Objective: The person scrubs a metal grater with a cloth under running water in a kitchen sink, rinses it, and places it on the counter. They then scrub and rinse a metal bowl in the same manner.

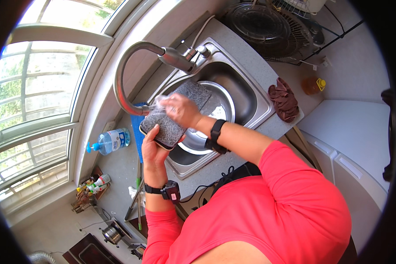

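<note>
My left hand [155,145] grips the near end of a grey, fluffy rectangular pad [166,127] with a dark edge, thumb on top. Over the pad's middle lies my right hand [181,110], blurred, with its fingers bent. A whitish, translucent blur [161,103] shows at those fingers; whether it is water or plastic I cannot tell. The pad's far end reaches over a round metal basin [231,105] in the stainless steel sink [262,110]. A curved metal faucet [119,74] arches beside the pad, one end close to my hands.
Left of the sink are a blue flat mop head [137,133] and a pump bottle [114,141] of blue liquid. A brown cloth [283,100] lies on the counter's right. Behind stand a fan [267,29] and a yellow-capped bottle [312,85]. A white appliance [343,122] is at right.
</note>
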The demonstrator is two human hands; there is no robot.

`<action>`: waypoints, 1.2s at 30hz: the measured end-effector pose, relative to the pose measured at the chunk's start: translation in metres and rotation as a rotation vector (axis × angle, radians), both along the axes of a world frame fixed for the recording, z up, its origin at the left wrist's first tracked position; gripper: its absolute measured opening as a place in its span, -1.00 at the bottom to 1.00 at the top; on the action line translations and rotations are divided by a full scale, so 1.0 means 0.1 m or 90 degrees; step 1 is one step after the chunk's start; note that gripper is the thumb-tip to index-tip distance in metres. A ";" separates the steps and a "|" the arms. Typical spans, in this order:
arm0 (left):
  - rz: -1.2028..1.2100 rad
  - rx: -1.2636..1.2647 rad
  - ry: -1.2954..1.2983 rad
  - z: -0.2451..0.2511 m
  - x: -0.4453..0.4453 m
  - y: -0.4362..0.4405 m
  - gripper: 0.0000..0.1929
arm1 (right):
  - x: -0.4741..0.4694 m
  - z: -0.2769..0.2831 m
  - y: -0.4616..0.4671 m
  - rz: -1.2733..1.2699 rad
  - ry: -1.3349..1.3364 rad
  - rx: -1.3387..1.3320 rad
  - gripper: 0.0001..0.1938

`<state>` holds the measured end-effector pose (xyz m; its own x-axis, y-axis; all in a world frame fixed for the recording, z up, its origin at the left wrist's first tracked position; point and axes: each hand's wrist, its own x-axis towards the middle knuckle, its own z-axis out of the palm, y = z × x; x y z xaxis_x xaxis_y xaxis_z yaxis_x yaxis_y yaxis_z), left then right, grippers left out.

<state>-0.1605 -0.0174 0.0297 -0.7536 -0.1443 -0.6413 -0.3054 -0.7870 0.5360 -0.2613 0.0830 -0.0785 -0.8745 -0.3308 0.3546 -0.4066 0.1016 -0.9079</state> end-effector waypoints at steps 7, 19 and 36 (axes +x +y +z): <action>0.010 -0.011 0.017 0.35 0.17 0.10 -0.14 | -0.33 -0.69 0.16 -0.047 -0.087 0.095 -0.75; 0.032 0.016 0.028 0.18 0.41 -0.16 -0.12 | -0.95 -1.14 1.21 0.086 -0.447 0.614 -0.56; 0.106 0.031 0.080 -0.07 0.67 -0.39 -0.27 | -0.37 0.53 1.01 0.216 -0.602 0.158 -0.70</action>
